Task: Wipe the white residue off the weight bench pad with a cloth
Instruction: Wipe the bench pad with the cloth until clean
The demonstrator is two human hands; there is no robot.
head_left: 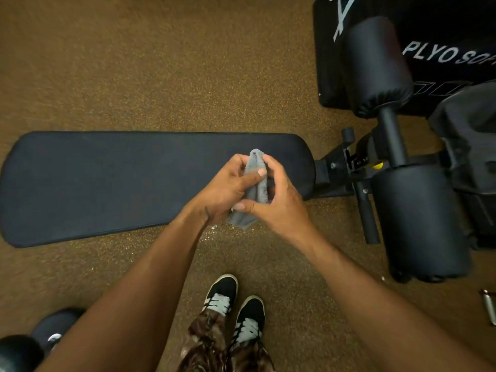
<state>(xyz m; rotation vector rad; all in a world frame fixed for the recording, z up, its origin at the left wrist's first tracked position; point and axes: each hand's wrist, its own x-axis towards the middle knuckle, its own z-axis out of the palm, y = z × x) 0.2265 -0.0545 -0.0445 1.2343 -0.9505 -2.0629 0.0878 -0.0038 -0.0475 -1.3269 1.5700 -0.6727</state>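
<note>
A long black weight bench pad (pixel 120 181) lies across the middle of the view, left to right. Its visible surface looks dark and even, with no white residue that I can make out. A bunched grey cloth (pixel 256 181) is held upright between both hands, above the pad's near right part. My left hand (pixel 228 189) grips the cloth from the left, with the thumb pressed across it. My right hand (pixel 279 200) pinches the cloth from the right, thumb at its lower part. A few pale specks lie on the floor just below the cloth.
Brown speckled rubber floor (pixel 134 63) surrounds the bench. The bench frame with two black foam rollers (pixel 418 221) stands at the right, with a black plyo box (pixel 442 49) behind it. Dumbbell heads (pixel 21 353) sit at the bottom left. My shoes (pixel 236 310) stand near the pad.
</note>
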